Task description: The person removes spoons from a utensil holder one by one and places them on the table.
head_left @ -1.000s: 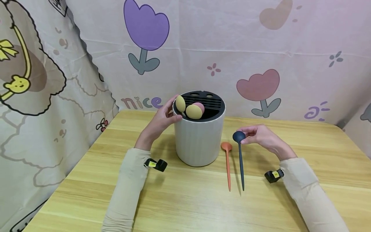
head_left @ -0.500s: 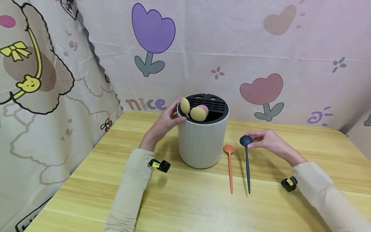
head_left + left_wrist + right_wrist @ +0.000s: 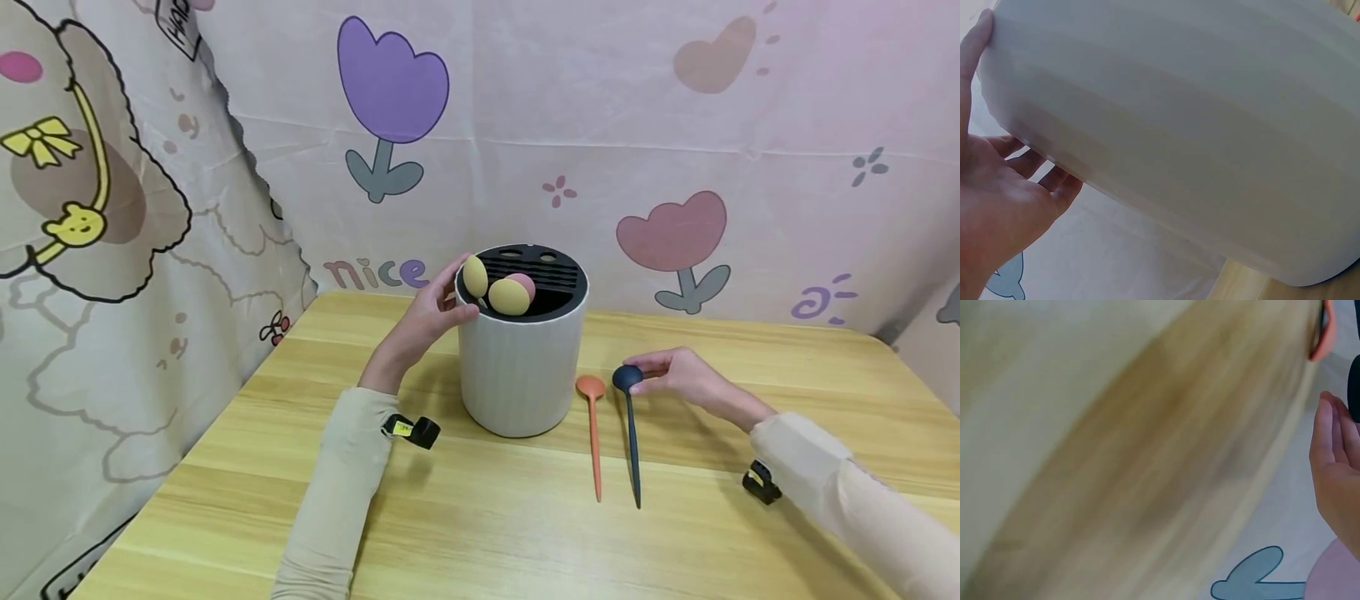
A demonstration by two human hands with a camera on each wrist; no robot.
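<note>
A white ribbed utensil holder (image 3: 519,375) with a black slotted top (image 3: 558,300) stands upright on the table. My left hand (image 3: 427,321) holds its upper left side, thumb at the front near the rim and the other fingers round the back. In the left wrist view its white wall (image 3: 1166,125) fills most of the picture. My right hand (image 3: 678,379) pinches the round head of a dark blue spoon (image 3: 632,442), whose handle points toward me, close over the table. To its left lies an orange spoon (image 3: 594,433), nearly parallel.
Two yellow utensil heads (image 3: 509,297) and a pink one (image 3: 525,283) stick up from the holder's top. The wooden table (image 3: 480,517) ends at a printed cloth (image 3: 525,108) behind. Small black cameras (image 3: 420,431) are strapped to both wrists.
My right hand has lowered the dark blue spoon toward the table and shifted it slightly right of the orange one. The left hand keeps its hold on the holder.
</note>
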